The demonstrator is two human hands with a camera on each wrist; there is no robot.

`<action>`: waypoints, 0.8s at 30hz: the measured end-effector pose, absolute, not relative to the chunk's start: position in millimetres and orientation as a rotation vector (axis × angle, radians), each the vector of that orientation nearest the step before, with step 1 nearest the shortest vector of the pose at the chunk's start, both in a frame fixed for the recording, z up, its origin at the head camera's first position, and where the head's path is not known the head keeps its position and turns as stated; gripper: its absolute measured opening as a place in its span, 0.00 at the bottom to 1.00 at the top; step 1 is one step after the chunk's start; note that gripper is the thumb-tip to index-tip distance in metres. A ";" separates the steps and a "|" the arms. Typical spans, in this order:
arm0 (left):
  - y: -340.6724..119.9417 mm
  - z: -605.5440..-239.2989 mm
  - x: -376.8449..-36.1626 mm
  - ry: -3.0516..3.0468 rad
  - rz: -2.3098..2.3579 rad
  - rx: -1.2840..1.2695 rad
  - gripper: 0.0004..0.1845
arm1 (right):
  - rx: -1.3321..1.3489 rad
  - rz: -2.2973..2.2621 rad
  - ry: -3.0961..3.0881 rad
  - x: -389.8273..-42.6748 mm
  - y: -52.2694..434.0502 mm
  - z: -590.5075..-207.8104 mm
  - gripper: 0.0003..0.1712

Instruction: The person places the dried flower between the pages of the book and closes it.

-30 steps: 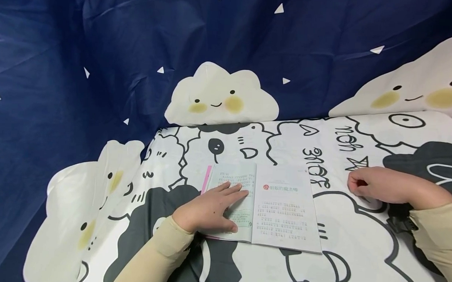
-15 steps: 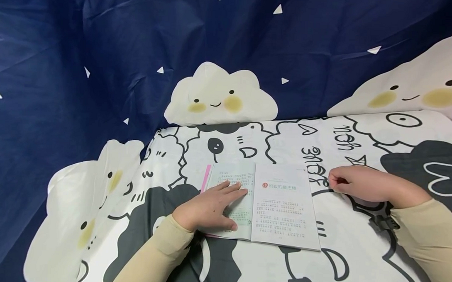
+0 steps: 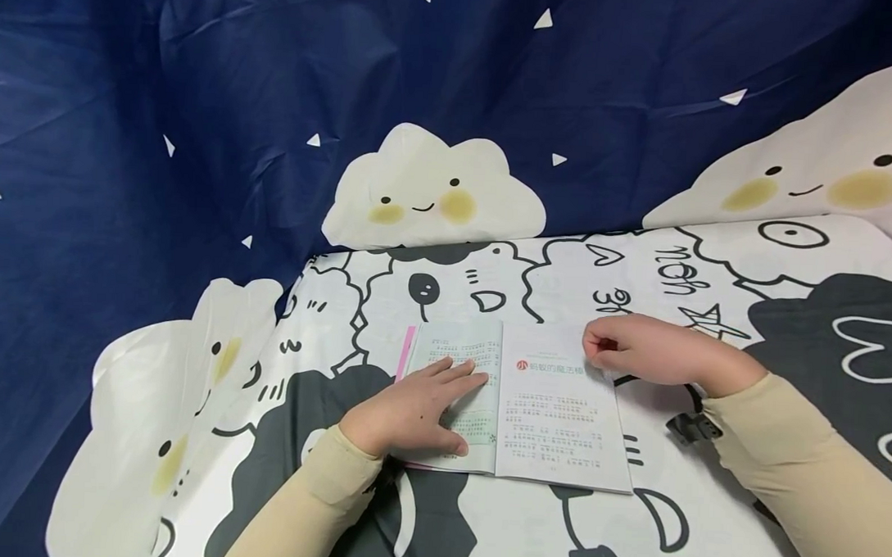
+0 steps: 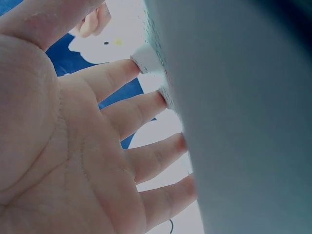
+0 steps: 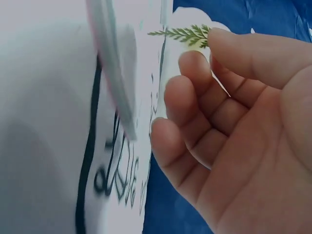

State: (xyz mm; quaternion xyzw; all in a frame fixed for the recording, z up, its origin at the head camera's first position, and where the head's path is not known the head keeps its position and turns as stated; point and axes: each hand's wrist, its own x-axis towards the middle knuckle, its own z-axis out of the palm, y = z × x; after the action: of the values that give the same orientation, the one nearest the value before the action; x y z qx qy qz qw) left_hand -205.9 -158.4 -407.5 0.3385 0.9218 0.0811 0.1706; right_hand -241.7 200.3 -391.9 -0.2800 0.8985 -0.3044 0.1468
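Note:
An open book (image 3: 559,430) lies on the patterned bedding, its left page pale green and its right page white with printed text. My left hand (image 3: 422,409) rests on the left page with fingers spread and straight; in the left wrist view the fingertips (image 4: 158,100) touch the paper. Over the right page's upper outer edge is my right hand (image 3: 653,349). It pinches a small green fern leaf (image 5: 183,34) between thumb and forefinger, the other fingers loosely curled. The head view does not show the leaf clearly.
White cloud-shaped cushions (image 3: 434,188) stand along the dark blue curtain (image 3: 239,74) at the back, left and right. Black-and-white bedding (image 3: 704,484) with cartoon drawings spreads around the book.
My right hand has moved left from the bedding beside the book to above the right page. The left hand has stayed on the left page.

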 end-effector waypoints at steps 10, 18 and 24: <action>-159.4 -408.1 -207.4 2.614 0.218 0.973 0.51 | -0.819 -0.881 2.562 -253.9 170.8 -394.8 0.11; -159.5 -407.6 -207.7 2.614 0.217 0.967 0.50 | -0.833 -0.844 2.526 -262.5 157.1 -397.4 0.11; -159.3 -409.1 -207.7 2.619 0.220 0.975 0.50 | -0.843 -0.845 2.502 -269.3 151.3 -400.7 0.11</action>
State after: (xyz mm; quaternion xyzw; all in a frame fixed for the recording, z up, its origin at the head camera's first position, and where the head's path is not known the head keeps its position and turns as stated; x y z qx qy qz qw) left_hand -207.7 -159.3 -409.1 0.3428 0.9209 0.0775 0.1684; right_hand -269.3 151.3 -400.7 -0.2990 0.8872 -0.2996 0.1837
